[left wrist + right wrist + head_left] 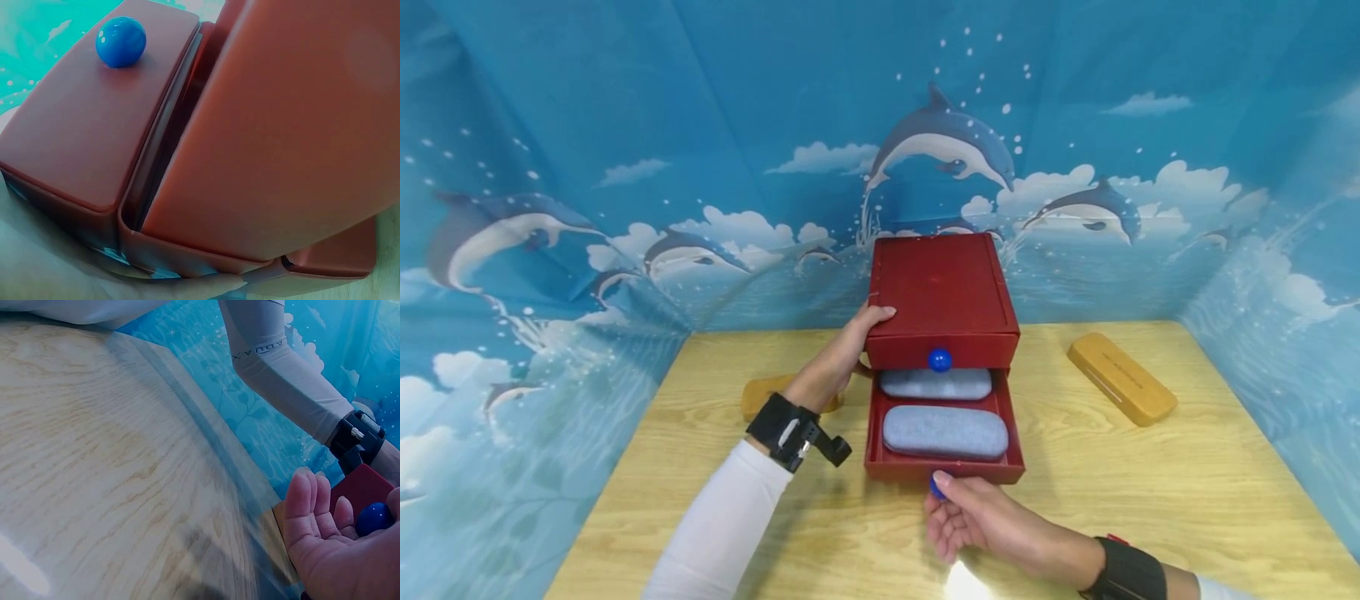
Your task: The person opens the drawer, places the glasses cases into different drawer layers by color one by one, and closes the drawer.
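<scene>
A red drawer box [936, 283] stands at the middle back of the table. Its lower drawer [880, 471] is pulled out, and two light blue glasses cases lie inside: a front case [946, 432] in full view and a rear case [936, 383] partly under the upper part. My left hand [859, 327] rests against the box's left side, thumb over the top edge, fingers stretched along the side. With thumb and index finger, my right hand [973, 517] pinches the lower drawer's blue knob [374, 519]. The upper drawer's blue knob [121, 42] is untouched.
On the table's right lies a mustard glasses case [1122, 379]. Another mustard case [763, 394] sits left of the box, partly behind my left forearm. A dolphin-printed blue curtain [737, 125] borders the table at the back and both sides.
</scene>
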The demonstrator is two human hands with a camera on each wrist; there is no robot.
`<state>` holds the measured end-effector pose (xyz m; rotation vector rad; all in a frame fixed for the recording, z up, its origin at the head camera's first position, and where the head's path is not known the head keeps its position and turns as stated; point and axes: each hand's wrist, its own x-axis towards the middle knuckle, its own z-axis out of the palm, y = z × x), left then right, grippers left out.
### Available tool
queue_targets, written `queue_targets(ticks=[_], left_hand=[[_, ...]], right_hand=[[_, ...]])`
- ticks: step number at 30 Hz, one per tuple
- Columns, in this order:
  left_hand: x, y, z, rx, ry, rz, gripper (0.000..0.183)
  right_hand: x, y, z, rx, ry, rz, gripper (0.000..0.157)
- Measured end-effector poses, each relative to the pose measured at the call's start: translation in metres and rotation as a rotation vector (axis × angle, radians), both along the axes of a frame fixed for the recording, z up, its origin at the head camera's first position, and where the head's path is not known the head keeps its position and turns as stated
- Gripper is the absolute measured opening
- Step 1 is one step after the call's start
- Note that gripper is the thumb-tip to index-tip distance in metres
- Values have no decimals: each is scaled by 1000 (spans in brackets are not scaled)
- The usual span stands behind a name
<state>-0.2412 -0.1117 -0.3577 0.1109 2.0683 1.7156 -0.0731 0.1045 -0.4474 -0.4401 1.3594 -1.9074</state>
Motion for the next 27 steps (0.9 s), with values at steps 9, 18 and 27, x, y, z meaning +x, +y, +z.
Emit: queue_targets(ticks=[9,18,27], left_hand=[[-2,-1,-6,10,15,15,70],[-3,-1,-6,19,17,46,72],[-4,2,-5,13,8,47,71]], right_hand=[[-11,0,2,59,9,-33,47],[-24,-2,3,93,13,-75,47],[-41,-3,2,133,1,-124,52]])
